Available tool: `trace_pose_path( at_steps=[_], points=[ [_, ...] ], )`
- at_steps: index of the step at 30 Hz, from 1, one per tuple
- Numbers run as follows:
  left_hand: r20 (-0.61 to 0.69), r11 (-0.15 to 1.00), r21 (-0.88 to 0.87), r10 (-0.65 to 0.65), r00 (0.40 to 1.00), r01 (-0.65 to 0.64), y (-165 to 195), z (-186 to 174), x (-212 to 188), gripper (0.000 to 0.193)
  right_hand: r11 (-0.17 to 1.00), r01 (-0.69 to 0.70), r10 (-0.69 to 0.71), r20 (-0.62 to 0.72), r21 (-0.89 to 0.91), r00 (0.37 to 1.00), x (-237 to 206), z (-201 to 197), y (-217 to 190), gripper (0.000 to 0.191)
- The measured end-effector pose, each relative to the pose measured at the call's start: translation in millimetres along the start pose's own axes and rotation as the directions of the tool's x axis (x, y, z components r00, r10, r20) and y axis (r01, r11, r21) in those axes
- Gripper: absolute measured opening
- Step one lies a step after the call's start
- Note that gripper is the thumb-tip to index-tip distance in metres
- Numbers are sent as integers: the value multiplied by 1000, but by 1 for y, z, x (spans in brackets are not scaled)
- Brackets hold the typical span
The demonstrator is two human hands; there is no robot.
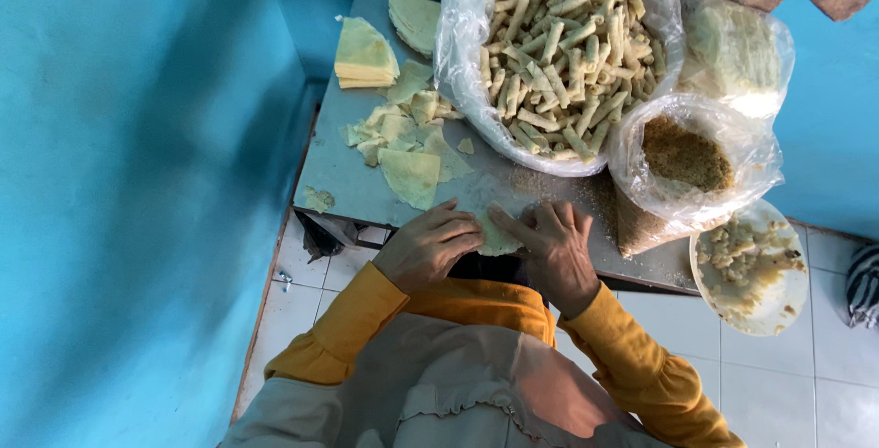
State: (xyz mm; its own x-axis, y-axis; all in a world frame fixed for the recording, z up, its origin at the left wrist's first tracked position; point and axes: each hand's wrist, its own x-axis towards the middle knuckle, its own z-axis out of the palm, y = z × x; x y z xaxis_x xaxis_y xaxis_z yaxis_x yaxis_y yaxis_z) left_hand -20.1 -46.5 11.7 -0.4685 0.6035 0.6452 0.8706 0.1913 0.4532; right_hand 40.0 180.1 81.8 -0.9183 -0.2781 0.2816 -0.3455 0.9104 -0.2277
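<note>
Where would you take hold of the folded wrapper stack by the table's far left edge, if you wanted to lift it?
I would pinch the folded wrapper stack at its thick layered edge, which faces the person, coming from the near side; its rounded far edge looks thin and floppy.

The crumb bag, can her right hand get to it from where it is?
Probably yes. The right hand rests on the wrapper at the table's near edge, and the crumb bag stands open-topped just beyond it to the right. Nothing lies between them.
</note>
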Motion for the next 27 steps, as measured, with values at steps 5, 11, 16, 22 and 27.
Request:
trace_pose_path(
  at_steps=[5,11,16,22,27],
  points=[
    [-25,999,-11,-32,999,32,6,-3,7,17,997,52,-55,-53,-49,997,-13,-19,13,27],
    [-39,1000,-21,-19,999,18,11,-5,17,15,991,-78,47,-264,-110,963,-9,-104,100,33],
    [-26,999,-25,-21,999,20,14,-4,19,16,938,-347,347,-18,22,938,20,-128,147,18],
    [-27,998,-40,-46,999,45,15,-5,19,16,909,-386,411,187,-158,892,51,-102,168,29],
    [-46,997,-59,-48,998,45,15,-6,18,18,926,-345,369,172,-152,913,52,-78,174,21]
  ],
)
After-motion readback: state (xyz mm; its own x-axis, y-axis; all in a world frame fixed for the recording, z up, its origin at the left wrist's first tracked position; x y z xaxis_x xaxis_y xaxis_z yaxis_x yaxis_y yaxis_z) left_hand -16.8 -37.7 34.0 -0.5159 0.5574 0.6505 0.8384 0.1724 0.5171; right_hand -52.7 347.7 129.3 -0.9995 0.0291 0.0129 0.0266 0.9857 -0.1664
